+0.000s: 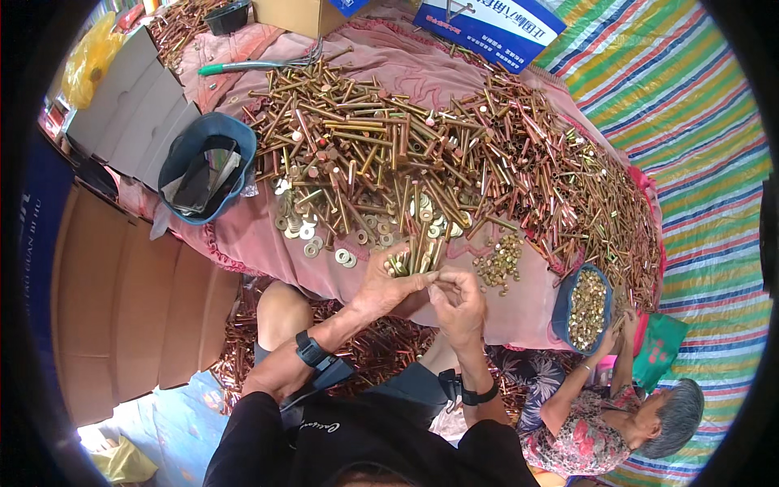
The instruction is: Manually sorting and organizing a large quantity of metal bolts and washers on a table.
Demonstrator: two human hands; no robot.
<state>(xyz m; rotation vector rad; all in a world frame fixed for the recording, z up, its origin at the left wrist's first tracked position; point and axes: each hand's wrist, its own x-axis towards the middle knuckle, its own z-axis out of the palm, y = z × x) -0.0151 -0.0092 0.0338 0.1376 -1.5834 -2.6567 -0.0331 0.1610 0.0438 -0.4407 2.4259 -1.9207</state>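
Nearest me, my left hand [388, 286] is closed around a small bundle of brass bolts [414, 258], perhaps four or five, their long axes pointing away from me toward the far heap. My right hand [458, 302] meets it just to the right, fingertips pinched on something small at the near end of one bolt; I cannot tell what. Loose nuts [499, 261] lie in a scatter just beyond the right hand, closer to it than to the left; washers [312, 231] lie far-left of the left hand. Both are too many to count. On the right, another person's hands [617, 329] reach a blue tub of nuts [586, 308]. Farther off, the great bolt pile [454, 154] covers the pink cloth [243, 235], with one blue basin [207, 166] at left.
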